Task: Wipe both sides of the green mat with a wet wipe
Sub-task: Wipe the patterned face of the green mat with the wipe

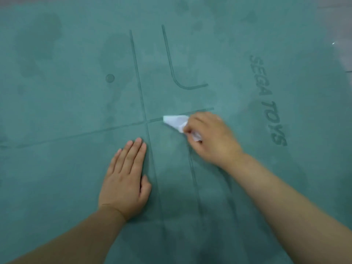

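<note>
Wet wipe (176, 122) in right hand (211, 138) — mat (57, 101)

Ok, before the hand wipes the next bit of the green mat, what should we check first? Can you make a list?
1. Wet wipe held firmly: ok, the right hand grips it.
2. Wipe touching the green mat: ok, its tip lies on the surface.
3. Mat held down: ok, the left hand presses flat on it.
4. Mat lying flat: ok, no folds show near the hands.
5. Wipe still wet enough: cannot tell, though darker damp-looking patches show farther up.
6. Other side wiped: cannot tell, only the side with the printed lettering shows.
</note>
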{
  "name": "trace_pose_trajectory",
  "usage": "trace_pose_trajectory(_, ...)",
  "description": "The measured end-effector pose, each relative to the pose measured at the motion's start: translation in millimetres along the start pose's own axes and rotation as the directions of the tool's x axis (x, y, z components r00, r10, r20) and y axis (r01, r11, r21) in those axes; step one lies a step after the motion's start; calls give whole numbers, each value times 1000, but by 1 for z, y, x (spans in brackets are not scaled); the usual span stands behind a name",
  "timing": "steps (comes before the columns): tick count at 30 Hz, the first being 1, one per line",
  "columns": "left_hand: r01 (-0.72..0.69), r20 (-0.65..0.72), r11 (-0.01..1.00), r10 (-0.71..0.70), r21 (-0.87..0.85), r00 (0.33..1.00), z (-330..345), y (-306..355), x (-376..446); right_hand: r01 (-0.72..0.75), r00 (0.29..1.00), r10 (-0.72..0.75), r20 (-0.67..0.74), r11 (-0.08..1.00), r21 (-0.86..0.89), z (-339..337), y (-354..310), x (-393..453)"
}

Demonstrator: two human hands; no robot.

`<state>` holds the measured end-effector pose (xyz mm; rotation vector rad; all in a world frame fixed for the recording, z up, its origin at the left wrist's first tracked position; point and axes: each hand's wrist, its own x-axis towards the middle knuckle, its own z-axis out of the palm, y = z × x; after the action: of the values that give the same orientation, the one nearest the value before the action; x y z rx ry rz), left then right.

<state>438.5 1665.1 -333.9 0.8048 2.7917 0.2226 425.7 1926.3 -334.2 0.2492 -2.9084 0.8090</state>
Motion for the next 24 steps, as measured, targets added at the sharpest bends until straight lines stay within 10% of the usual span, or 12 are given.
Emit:
trace_pose_trajectory(3,-15,17,1000,15,16,1000,0,0,2,-484,817,435,-378,874,-40,-41,86,-25)
trace_pose_trajectory(6,-16,32,1000,15,22,999,1,-1,2,-879,232,778,-584,425,218,-77,146,-71)
trace_pose_trajectory(8,-17,33,1000,17,19,999,1,-1,2,-887,83,774,-628,344,307,-70,142,-73)
trace_pose_trajectory(13,-21,28,1000,21,6,999,0,0,4,-805,460,675,-577,591,50,-39,93,-45)
trace_pose_trajectory(24,-8,47,1000,9,-20,999,-2,0,3,-849,444,719,-535,528,6,-50,90,-36)
